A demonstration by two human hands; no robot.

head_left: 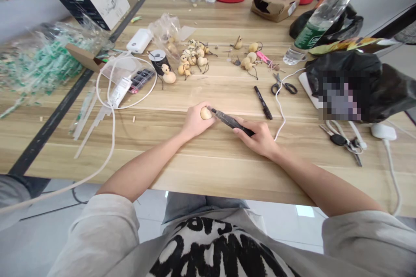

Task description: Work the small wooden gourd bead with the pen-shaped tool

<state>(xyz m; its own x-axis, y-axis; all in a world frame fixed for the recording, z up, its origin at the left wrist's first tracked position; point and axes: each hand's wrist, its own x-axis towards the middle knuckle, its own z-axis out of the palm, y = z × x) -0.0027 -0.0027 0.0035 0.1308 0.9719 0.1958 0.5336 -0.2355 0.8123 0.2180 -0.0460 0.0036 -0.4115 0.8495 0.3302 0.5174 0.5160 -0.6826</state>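
My left hand (196,122) is closed around a small pale-yellow gourd (206,114), whose rounded side shows between the fingers. My right hand (258,137) grips a dark pen-shaped tool (231,121) that slants up to the left. The tool's tip is at the top edge of the gourd; whether it touches cannot be made out. Beyond my hands lies a cluster of small gourds (192,55) with dark cords, some with dots on them. One more gourd (169,75) sits at the cluster's left, beside a black thread spool (158,60).
On the right are a black marker (263,103), scissors (284,88), a white cable (280,108), a plastic bottle (305,37), keys (339,139) and a black bag (373,91). To the left lie a compartment box (142,79), a looping cable (113,138) and wrapped green-white packets (48,56).
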